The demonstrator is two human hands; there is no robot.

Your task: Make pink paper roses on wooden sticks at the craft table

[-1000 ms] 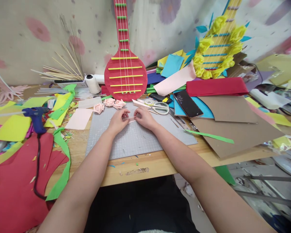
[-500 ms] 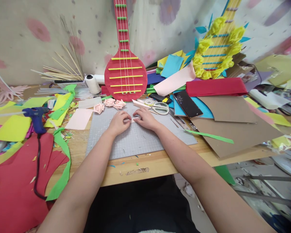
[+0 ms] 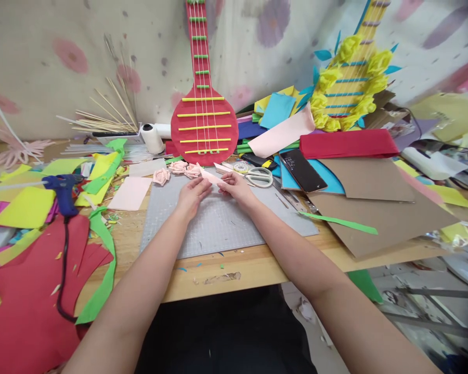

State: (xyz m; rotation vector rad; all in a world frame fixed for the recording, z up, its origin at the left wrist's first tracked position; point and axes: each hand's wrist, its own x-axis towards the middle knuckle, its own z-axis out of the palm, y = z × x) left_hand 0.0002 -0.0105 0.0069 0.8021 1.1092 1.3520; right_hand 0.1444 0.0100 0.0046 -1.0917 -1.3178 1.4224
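Between my two hands is a small piece of pale pink paper (image 3: 212,177), raised over the grey cutting mat (image 3: 218,228). My left hand (image 3: 194,196) has its fingers closed at the paper's left side. On the right side, the thumb and fingers of my right hand (image 3: 236,187) pinch it. Several pink paper roses (image 3: 178,167) lie at the mat's back edge, just beyond my left hand. Scissors (image 3: 260,177) with pale handles rest behind my right hand. A red paper-covered lute shape (image 3: 205,124) with yellow bars and white strings stands upright behind them.
At the left are a blue glue gun (image 3: 64,192), red paper (image 3: 35,285) and a pink sheet (image 3: 130,193). A phone (image 3: 303,170) and brown cardboard (image 3: 390,218) lie right. A yellow lute shape with paper flowers (image 3: 347,88) leans at the back; wooden sticks (image 3: 105,122) stand left.
The pink paper has been lifted and tilted up, so more of its face shows. My left hand has opened out slightly from its curl. The view has shifted a little.
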